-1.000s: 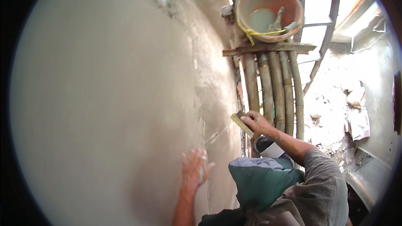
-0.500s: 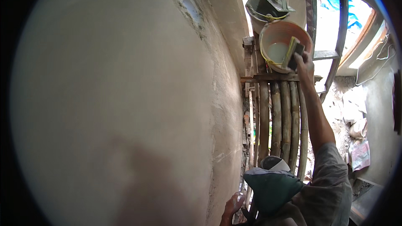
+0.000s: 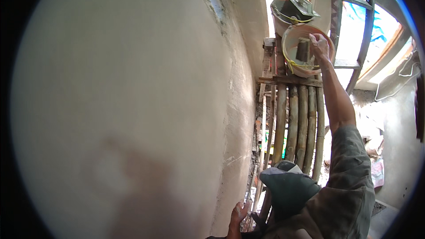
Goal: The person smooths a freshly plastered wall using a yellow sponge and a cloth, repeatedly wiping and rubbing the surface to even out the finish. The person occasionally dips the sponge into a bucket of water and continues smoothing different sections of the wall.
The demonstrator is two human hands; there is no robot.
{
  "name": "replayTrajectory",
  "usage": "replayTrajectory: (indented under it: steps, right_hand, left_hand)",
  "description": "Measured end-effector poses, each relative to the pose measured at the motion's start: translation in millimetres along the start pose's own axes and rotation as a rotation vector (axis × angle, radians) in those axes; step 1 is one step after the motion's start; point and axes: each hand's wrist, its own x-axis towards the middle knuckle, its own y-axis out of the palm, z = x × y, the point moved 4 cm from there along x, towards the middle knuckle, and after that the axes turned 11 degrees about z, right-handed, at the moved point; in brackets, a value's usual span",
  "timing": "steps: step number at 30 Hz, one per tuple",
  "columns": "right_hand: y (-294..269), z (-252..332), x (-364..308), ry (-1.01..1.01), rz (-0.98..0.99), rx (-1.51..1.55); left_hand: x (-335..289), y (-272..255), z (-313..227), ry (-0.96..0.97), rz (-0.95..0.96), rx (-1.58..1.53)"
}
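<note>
The right hand (image 3: 319,46) reaches up to one o'clock and curls over the far rim of the orange bucket (image 3: 292,64), beside the dark float (image 3: 303,49) standing in its wet mix; whether the fingers actually clamp the rim or the tool I cannot tell. The bucket sits on a plank across bamboo poles (image 3: 297,124), a second bucket (image 3: 287,13) just behind it. Loaded with mortar it looks heavy and slick, so the stiff rim or yellow handle seems the safest hold. The left hand (image 3: 239,214), at six o'clock, rests open-fingered against the plastered wall (image 3: 133,106).
</note>
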Motion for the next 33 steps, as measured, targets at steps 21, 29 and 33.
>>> replayTrajectory:
  steps: [21,29,33]
  right_hand:
    - [-155.0,385.8,-193.1,-0.174,0.991,0.357]
    - [-108.5,432.6,-211.1,0.024,1.650,0.302]
    - [-92.1,445.9,-186.4,-0.122,1.743,0.048]
  left_hand:
    - [-651.1,-261.5,-328.0,1.082,-1.768,0.243]
    - [-778.3,-340.5,-318.6,0.107,-2.362,0.481]
    - [-792.7,-337.7,-321.3,0.059,-2.370,0.297]
